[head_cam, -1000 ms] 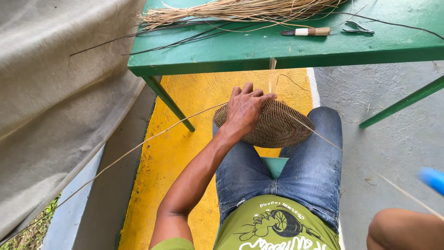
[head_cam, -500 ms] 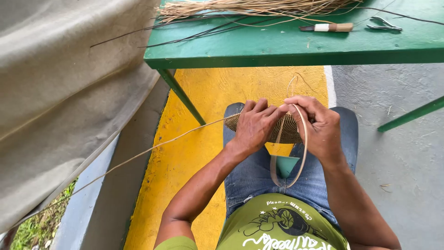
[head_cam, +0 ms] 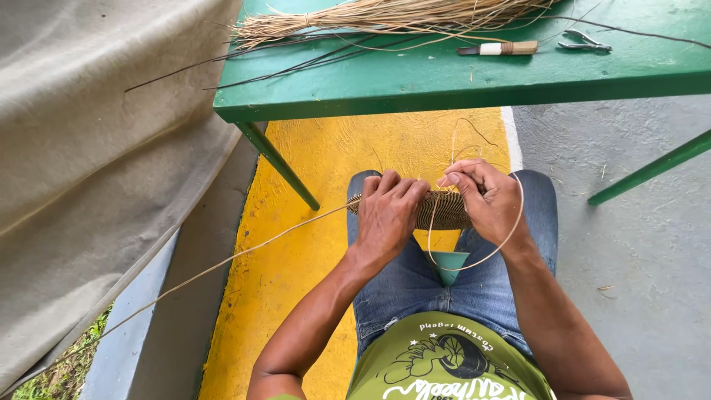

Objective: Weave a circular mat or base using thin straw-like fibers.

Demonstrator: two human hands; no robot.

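A round woven brown basket piece rests on edge over my lap, above my blue jeans. My left hand grips its left rim from above, fingers curled over it. My right hand holds the right side and pinches a thin pale fibre strand that loops down below the wrist. A long straw-coloured strand runs from the basket piece out to the lower left.
A green table stands just ahead, carrying a bundle of dry fibres, a knife with a wrapped handle and small snips. Grey cloth hangs at the left. The floor is yellow and grey.
My right hand came in from the lower right and took hold of the basket piece and strand. The basket piece turned from flat to on edge. My view shifted slightly left.
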